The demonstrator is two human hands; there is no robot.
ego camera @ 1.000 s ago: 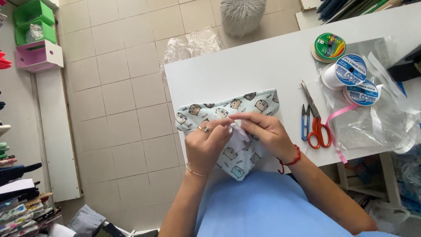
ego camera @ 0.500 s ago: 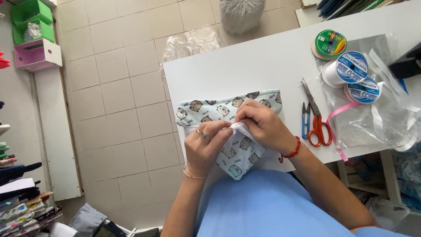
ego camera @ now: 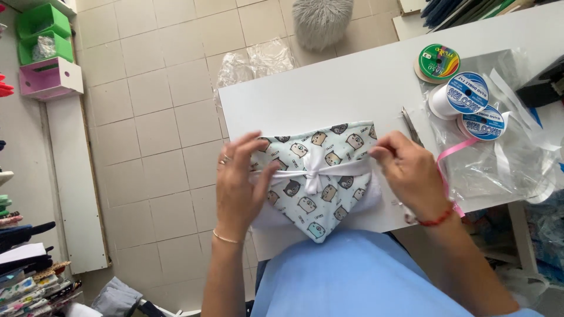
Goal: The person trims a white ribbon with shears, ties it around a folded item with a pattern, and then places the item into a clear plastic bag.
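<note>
A folded pale green cloth printed with small cartoon animals (ego camera: 329, 147) lies at the near edge of the white table (ego camera: 329, 88), tied across its middle with a white ribbon knotted at the centre (ego camera: 314, 170). My left hand (ego camera: 238, 185) rests on the cloth's left side, fingers spread over the ribbon end. My right hand (ego camera: 411, 173) pinches the ribbon's right end at the cloth's right edge.
Scissors (ego camera: 409, 126) lie partly hidden behind my right hand. Two white ribbon spools (ego camera: 464, 97) and a green one (ego camera: 437, 61) sit on clear plastic (ego camera: 505, 158) at the right, with a pink ribbon (ego camera: 452, 152). Coloured boxes (ego camera: 41, 53) stand at the far left.
My hands have moved apart from the middle of the cloth to its two sides, drawing the ribbon ends outward. The knot now shows at the centre.
</note>
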